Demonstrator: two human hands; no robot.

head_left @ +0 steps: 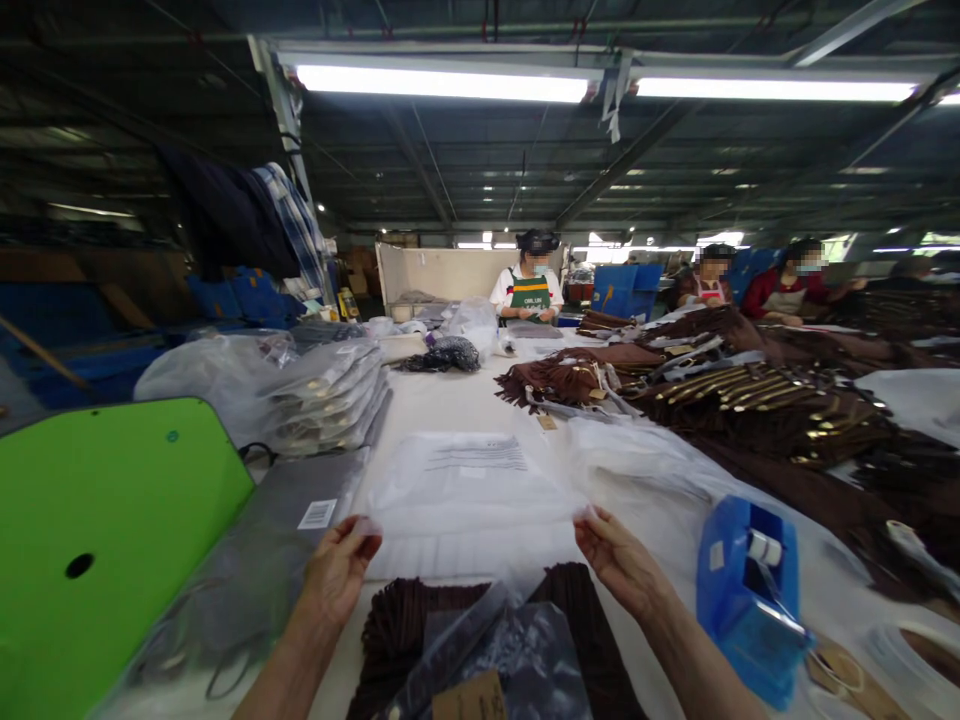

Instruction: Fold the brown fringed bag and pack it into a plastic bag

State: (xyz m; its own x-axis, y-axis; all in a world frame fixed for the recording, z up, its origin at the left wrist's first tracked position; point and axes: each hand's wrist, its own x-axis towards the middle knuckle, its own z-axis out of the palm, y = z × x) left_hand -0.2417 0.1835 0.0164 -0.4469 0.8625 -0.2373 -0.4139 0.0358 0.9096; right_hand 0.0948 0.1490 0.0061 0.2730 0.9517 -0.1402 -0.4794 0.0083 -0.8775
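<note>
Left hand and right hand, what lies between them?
In the head view, a translucent plastic bag with printed lines spans the stretch between the left hand and the right hand, held at either side.

The person has a bare left hand (337, 572) and a bare right hand (615, 565), both with slim, jointed fingers (370, 547). From the narrow left wrist (319, 617), a bare left forearm (285, 668) widens below; far to its right, the bare right forearm (690, 645) is similarly tapered. Nails are too blurred to tell.
</note>
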